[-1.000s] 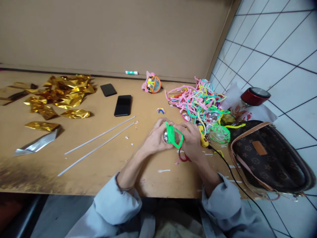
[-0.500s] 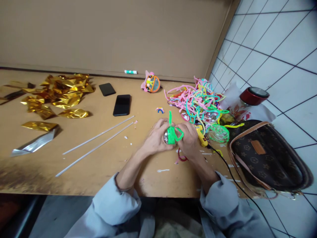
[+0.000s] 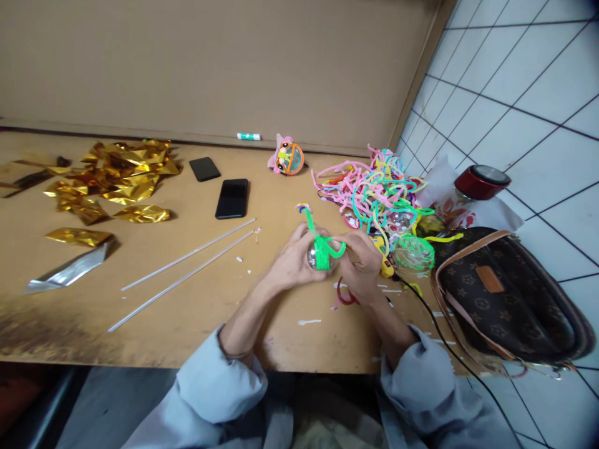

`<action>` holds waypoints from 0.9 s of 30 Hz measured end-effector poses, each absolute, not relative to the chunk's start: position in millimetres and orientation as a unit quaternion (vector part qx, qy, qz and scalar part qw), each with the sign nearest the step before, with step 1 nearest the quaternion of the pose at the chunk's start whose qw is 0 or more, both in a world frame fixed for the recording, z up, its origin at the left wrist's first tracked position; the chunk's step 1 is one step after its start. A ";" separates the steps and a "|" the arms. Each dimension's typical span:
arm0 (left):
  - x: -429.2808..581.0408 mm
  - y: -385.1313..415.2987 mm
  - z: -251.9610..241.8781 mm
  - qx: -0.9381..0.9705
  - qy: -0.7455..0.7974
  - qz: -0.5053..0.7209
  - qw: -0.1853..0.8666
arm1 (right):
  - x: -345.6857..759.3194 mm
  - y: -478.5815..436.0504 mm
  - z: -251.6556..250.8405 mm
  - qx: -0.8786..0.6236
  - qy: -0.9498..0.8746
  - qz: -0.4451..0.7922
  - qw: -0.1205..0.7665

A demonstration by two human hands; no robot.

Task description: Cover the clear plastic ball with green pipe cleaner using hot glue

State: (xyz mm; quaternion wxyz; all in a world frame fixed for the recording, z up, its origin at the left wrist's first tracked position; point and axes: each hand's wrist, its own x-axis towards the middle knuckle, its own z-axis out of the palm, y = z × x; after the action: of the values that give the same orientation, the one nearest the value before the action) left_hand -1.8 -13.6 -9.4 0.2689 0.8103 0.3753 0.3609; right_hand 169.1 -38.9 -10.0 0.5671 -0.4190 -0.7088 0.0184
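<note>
Near the front of the table, my left hand (image 3: 294, 257) is wrapped round a clear plastic ball (image 3: 313, 255). A bright green pipe cleaner (image 3: 322, 251) lies in several bands across the ball, with one end sticking up and away from me. My right hand (image 3: 361, 259) pinches the looped part of the green pipe cleaner at the ball's right side. Just beyond that hand sits a yellow glue gun (image 3: 386, 267), partly covered. Under my right wrist shows a red curved pipe cleaner (image 3: 345, 298).
Tangled pipe cleaners (image 3: 369, 187) lie at the back right, beside a green-wrapped ball (image 3: 414, 252), a red-lidded jar (image 3: 482, 182) and a brown bag (image 3: 515, 293). Leftward are two phones (image 3: 231, 199), white sticks (image 3: 187, 255) and gold foil (image 3: 131, 168). A decorated ball (image 3: 292, 158) stands behind.
The upright end of the green pipe cleaner now leans to the left. My right hand has shifted slightly, the loop beside it is flatter, and the ball stays in my left hand.
</note>
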 end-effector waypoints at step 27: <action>-4.9 -11.2 -8.7 0.801 0.382 0.370 0.275 | 165.8 -51.4 0.1 -0.419 -0.590 0.230 0.651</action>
State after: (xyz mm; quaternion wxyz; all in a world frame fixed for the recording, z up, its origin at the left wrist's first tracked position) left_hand -4.9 -11.2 -8.7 0.2752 0.8012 0.3817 0.3695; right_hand 165.8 -51.4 0.1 0.6508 -0.4191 -0.5901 0.2295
